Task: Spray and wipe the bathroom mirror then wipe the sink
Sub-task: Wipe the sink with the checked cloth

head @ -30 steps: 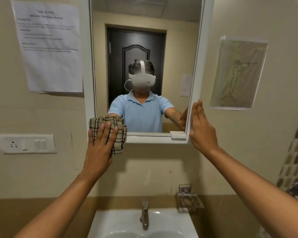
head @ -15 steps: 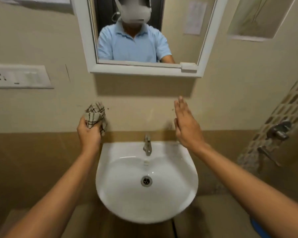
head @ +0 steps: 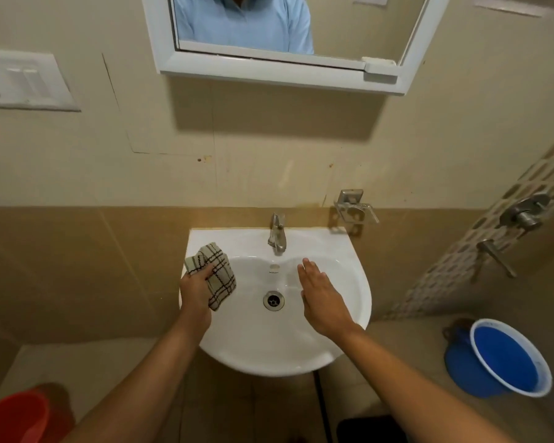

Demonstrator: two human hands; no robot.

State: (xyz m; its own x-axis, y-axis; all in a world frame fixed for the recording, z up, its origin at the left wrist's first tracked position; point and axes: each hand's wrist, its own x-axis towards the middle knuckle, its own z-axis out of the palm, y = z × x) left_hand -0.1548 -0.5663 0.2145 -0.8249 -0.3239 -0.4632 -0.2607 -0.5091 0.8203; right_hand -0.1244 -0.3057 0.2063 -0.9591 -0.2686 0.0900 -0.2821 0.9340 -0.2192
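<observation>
Cloth (head: 214, 274) in left hand (head: 195, 290), over sink (head: 359, 282)

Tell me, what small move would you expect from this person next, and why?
Probably pressing the checked cloth down onto the sink rim and starting to wipe. The left hand grips the cloth right at the basin's left edge, the right hand is open over the bowl, and the mirror is out of reach above.

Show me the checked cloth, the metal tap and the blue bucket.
checked beige cloth (head: 220, 272), head view, on its middle fold.
metal tap (head: 277, 233), head view, on its body.
blue plastic bucket (head: 509, 359), head view, on its inner wall.
</observation>
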